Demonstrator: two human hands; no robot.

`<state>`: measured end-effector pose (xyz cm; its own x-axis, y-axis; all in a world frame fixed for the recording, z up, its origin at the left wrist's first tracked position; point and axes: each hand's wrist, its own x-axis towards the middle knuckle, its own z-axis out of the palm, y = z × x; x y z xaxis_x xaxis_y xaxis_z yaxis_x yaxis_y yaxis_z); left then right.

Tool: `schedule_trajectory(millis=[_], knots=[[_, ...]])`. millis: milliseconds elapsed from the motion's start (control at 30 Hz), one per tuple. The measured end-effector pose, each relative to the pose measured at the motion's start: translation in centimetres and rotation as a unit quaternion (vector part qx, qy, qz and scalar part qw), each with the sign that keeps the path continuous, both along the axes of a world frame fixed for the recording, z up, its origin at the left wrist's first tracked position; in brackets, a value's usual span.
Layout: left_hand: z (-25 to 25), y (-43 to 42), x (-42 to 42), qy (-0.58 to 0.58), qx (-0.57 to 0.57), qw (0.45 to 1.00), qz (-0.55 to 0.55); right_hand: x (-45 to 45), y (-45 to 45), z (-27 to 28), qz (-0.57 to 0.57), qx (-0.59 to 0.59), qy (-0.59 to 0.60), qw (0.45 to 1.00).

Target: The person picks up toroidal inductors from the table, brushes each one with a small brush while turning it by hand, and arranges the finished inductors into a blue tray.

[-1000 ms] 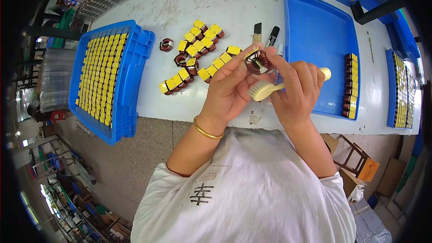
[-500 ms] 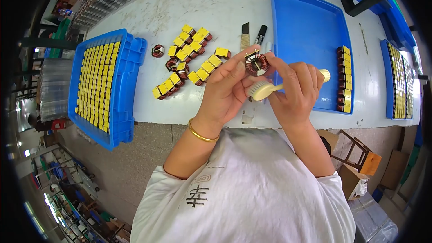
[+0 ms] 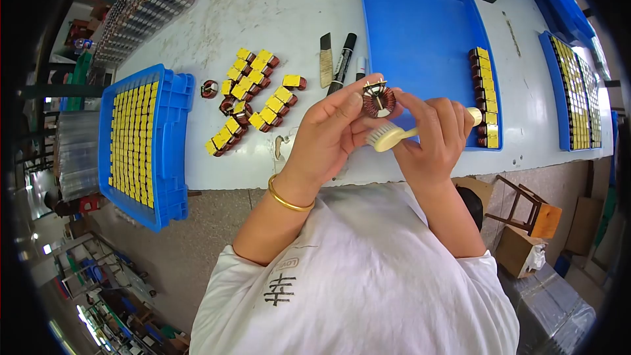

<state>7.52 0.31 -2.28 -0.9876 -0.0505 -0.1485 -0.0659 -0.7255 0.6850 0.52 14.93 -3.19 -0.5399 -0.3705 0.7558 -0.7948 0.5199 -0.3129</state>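
My left hand [image 3: 332, 125] grips a toroidal coil [image 3: 378, 101] with dark reddish copper winding, its round face turned toward me and a pale strip across the middle. My right hand [image 3: 434, 135] is wrapped round the handle of a cream brush [image 3: 389, 137]; its thumb side and index finger reach up to the coil's right edge. The brush head points left, below the coil and close to the left fingers. On the table to the left lie several yellow-topped coils [image 3: 250, 85] in loose rows, and a single coil [image 3: 209, 89] sits apart from them.
Left is a stacked blue crate [image 3: 172, 151] filled with yellow-topped coils. A large blue tray [image 3: 420, 26] at right holds one column of coils [image 3: 488, 98]. A black marker [image 3: 342, 62] and a flat blade-like tool [image 3: 326, 59] lie beyond my hands. Another filled tray [image 3: 572, 92] stands far right.
The camera view has shifted, so the table items appear farther left. The coil has turned slightly in my fingers, and both hands keep their holds.
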Motion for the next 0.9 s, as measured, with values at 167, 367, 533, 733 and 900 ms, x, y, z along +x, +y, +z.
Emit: schedule_trajectory(millis=[167,367,533,733,900], knots=[[0.3,0.4,-0.4,-0.002,-0.016,1.0,-0.012,-0.1,0.6,0.0,-0.009,0.0,-0.011,1.0],[0.6,2.3,-2.1,-0.038,-0.133,0.99,-0.02,-0.5,3.4,1.5,-0.056,-0.019,-0.024,0.998],[-0.5,6.5,-4.9,-0.009,-0.346,0.934,-0.087,-2.2,8.5,2.6,-0.185,-0.141,-0.015,0.972],[-1.2,9.9,-6.9,0.096,-0.602,0.785,-0.108,-2.7,10.5,2.9,-0.236,-0.193,-0.018,0.952],[-1.8,10.4,-8.0,0.102,-0.602,0.773,-0.172,-2.8,11.2,2.9,-0.246,-0.179,-0.001,0.953]])
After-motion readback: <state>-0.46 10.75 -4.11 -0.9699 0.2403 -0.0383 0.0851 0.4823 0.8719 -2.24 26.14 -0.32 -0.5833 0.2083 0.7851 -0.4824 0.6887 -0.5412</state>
